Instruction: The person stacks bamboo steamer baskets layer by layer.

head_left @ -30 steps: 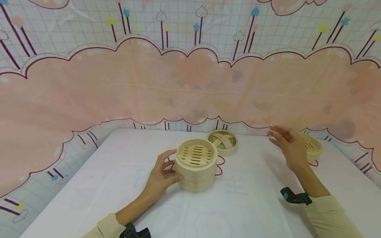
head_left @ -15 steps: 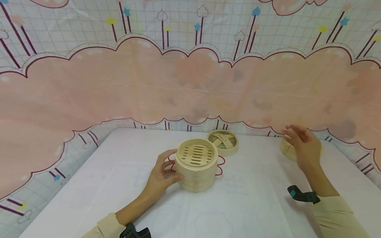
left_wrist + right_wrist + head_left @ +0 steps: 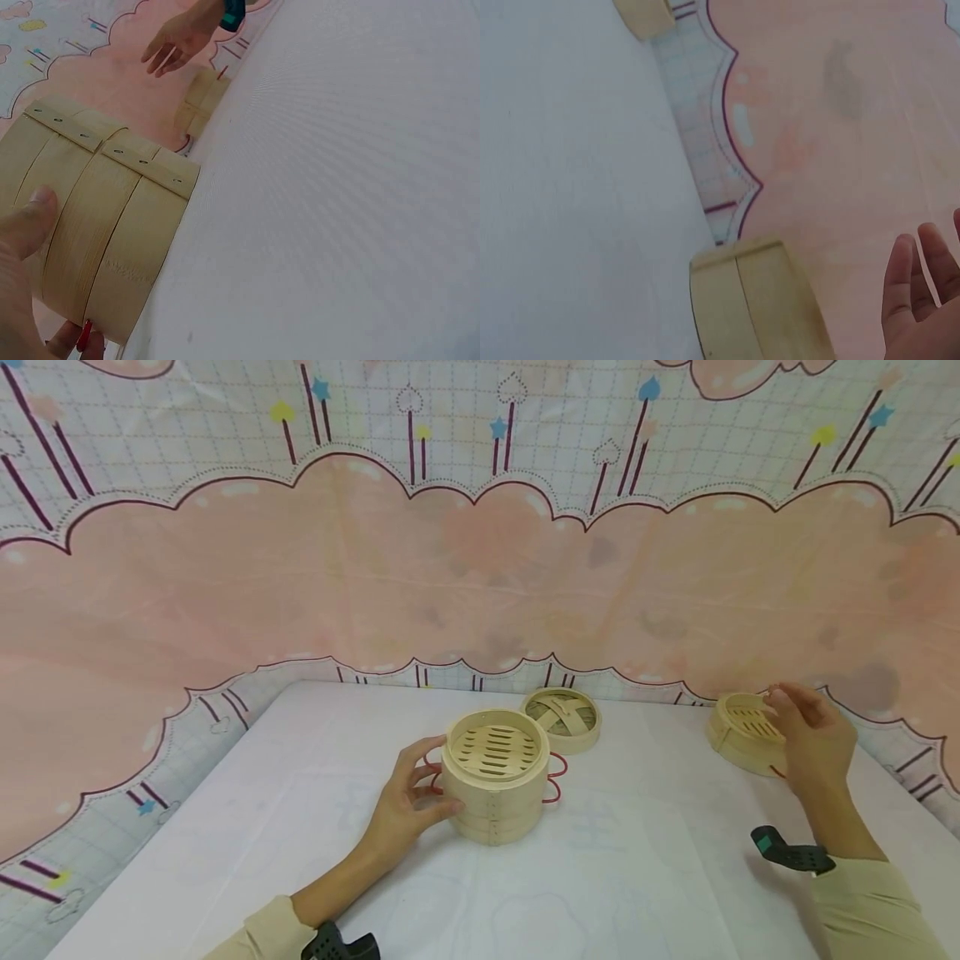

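Observation:
Two stacked bamboo steamer baskets (image 3: 493,806) with red side loops stand upright in the middle of the white table; slats show inside the top one. My left hand (image 3: 408,806) grips the stack from its left side, thumb on the front and fingers near the red loops. In the left wrist view the thumb presses the bamboo wall (image 3: 90,225). Another bamboo steamer basket (image 3: 738,743) sits at the far right. My right hand (image 3: 816,739) hovers at its right side, fingers loosely bent with nothing in them, covering part of the basket. In the right wrist view those fingers (image 3: 900,281) are apart from the basket.
A round woven bamboo lid (image 3: 562,720) lies behind the stack, partly hidden by it. The white table (image 3: 630,877) ends at a printed cloth backdrop (image 3: 480,585) just behind the lid and right basket.
My right hand has moved rightward past the far-right basket, uncovering its left part and slatted inside. My left hand and the stack stay where they were.

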Tool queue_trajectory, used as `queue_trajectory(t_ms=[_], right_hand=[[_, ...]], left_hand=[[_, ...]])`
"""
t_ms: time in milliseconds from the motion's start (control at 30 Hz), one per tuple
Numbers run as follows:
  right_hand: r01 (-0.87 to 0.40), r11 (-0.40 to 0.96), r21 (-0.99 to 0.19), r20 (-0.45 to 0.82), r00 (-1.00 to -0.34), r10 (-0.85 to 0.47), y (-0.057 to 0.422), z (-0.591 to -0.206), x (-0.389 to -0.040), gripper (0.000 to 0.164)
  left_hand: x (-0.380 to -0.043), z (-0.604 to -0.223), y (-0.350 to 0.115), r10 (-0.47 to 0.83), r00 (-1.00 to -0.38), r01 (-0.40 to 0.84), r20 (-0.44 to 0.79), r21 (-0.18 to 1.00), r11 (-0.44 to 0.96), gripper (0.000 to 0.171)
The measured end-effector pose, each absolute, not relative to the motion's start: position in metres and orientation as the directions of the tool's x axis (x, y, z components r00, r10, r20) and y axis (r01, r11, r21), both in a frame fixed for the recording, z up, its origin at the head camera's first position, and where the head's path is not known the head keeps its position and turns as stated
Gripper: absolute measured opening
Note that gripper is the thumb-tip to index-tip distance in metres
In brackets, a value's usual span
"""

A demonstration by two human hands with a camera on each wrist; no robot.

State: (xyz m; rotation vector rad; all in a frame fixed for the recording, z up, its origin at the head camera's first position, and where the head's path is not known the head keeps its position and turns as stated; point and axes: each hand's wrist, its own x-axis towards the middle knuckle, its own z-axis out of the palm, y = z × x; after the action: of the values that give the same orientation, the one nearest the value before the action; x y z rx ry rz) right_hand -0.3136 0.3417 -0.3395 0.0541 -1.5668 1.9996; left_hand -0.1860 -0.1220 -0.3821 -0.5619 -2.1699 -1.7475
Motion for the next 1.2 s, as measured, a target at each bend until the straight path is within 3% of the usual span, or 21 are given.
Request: queue_trajectory(t_ms=[100, 300, 400, 733, 1000, 1200], right_hand=[[-0.43, -0.084, -0.899, 0.347, -0.816, 0.462, 0.35, -0.341, -0.312, 0.025], [-0.248, 0.185, -0.951, 0.308, -0.806, 0.506, 0.368, -0.348, -0.308, 0.032], [-0.182, 0.244, -0.953, 0.288, -0.799, 0.528, 0.373, -0.351, -0.308, 0.033], [-0.066, 0.214, -0.975, 0.185, -0.775, 0.604, 0.383, -0.362, -0.305, 0.025], [0.018, 0.21, -0.978, 0.107, -0.814, 0.57, 0.389, -0.376, -0.302, 0.042], [0.052, 0.291, -0.955, 0.096, -0.876, 0.473, 0.393, -0.382, -0.301, 0.054]], left_hand=[[-0.186, -0.383, -0.123, 0.115, -0.878, 0.479, 0.465, 0.859, 0.181, 0.081], [-0.193, -0.395, -0.127, 0.116, -0.872, 0.489, 0.475, 0.855, 0.175, 0.082], [-0.199, -0.404, -0.13, 0.113, -0.875, 0.485, 0.471, 0.856, 0.18, 0.083], [-0.2, -0.409, -0.134, 0.123, -0.869, 0.495, 0.48, 0.849, 0.186, 0.081], [-0.199, -0.409, -0.135, 0.122, -0.867, 0.498, 0.483, 0.847, 0.185, 0.082], [-0.199, -0.408, -0.136, 0.117, -0.872, 0.49, 0.476, 0.851, 0.187, 0.082]])
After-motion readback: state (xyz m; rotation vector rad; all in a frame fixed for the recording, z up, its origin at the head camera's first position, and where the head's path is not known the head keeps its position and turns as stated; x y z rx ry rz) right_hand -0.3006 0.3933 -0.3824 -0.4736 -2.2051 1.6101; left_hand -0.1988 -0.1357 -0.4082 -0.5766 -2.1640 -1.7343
